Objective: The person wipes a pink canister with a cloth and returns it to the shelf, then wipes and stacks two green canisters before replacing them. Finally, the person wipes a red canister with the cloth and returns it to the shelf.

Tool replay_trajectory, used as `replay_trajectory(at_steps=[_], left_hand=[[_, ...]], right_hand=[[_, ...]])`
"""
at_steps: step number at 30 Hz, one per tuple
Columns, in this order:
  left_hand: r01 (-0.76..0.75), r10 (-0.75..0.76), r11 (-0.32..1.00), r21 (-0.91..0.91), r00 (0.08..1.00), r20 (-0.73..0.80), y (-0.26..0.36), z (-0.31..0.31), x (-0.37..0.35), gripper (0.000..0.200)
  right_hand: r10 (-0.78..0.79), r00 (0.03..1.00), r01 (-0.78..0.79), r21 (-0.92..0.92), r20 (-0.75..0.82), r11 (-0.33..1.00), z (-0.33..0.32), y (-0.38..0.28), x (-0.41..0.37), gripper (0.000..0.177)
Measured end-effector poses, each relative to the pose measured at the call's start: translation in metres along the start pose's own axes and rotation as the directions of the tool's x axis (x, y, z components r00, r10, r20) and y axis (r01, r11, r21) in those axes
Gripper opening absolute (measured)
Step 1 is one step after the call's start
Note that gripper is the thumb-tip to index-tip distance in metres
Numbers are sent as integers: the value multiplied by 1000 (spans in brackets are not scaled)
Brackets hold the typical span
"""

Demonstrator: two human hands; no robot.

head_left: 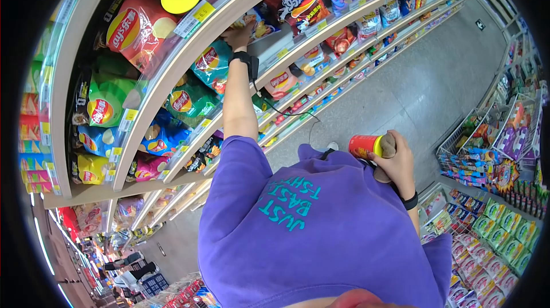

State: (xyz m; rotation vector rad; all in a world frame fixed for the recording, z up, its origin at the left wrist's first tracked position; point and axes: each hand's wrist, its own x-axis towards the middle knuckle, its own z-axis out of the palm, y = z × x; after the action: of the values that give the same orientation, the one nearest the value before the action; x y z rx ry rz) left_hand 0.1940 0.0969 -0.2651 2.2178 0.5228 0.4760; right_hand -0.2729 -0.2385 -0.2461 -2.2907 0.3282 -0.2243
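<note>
My left hand reaches into a snack shelf, a dark band and device on its wrist. Its fingers are curled at the edge of a blue and white snack bag, partly hidden by shadow. A teal Lay's chip bag lies just below that hand. In front of my body, my right hand is closed around a red canister with a yellow band at one end. Rounded grey-brown shapes show at that end; I cannot make out what they are. The canister is tilted on its side.
Shelf edges with price tags curve past my left arm, with red and green Lay's bags behind. A thin cable hangs from my left wrist. Racks of packaged goods stand at right, across the grey floor.
</note>
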Motion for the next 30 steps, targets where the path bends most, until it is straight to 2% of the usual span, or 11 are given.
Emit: replay_trajectory(at_steps=[5, 8, 9, 11, 20, 21, 23, 25, 27, 29, 30], left_hand=[[-25, 19, 997, -66, 996, -91, 6, 2, -8, 125], [132, -107, 983, 129, 977, -183, 13, 12, -6, 127], [133, -109, 983, 127, 977, -183, 15, 16, -7, 127], [261, -205, 954, 146, 927, -315, 22, 21, -12, 118], [406, -358, 910, 85, 871, -337, 35, 23, -26, 109], [406, -357, 910, 86, 871, -337, 36, 19, -29, 109], [418, -401, 908, 36, 889, -220, 45, 5, -43, 100], [391, -385, 920, -12, 898, -211, 39, 8, -41, 97], [365, -370, 929, -61, 906, -206, 27, 14, -35, 95], [207, -234, 969, -134, 945, -227, 15, 20, -31, 93], [208, -235, 969, -137, 945, -229, 8, 21, -29, 93]], right_hand=[[-10, 1000, 9, -33, -13, 999, 2, 1, -2, 67], [-16, 1000, 16, -43, 0, 999, 2, -2, -2, 67], [-14, 1000, 14, -43, 7, 999, 2, -3, -2, 67], [-12, 1000, 12, -42, 10, 999, 1, -4, -3, 67], [-9, 1000, 9, -25, 1, 1000, -1, 0, -8, 67], [-11, 1000, 11, -22, -3, 1000, -1, 1, -9, 67], [11, 1000, -11, -7, 12, 1000, -4, -3, -9, 67], [30, 999, -30, 9, 29, 999, -5, -3, -10, 68], [-32, 999, 32, -6, 10, 999, -4, 1, -10, 66], [-39, 999, 39, 2, 12, 999, -4, 1, -10, 67], [-43, 999, 43, 10, 14, 999, -5, 1, -11, 67]])
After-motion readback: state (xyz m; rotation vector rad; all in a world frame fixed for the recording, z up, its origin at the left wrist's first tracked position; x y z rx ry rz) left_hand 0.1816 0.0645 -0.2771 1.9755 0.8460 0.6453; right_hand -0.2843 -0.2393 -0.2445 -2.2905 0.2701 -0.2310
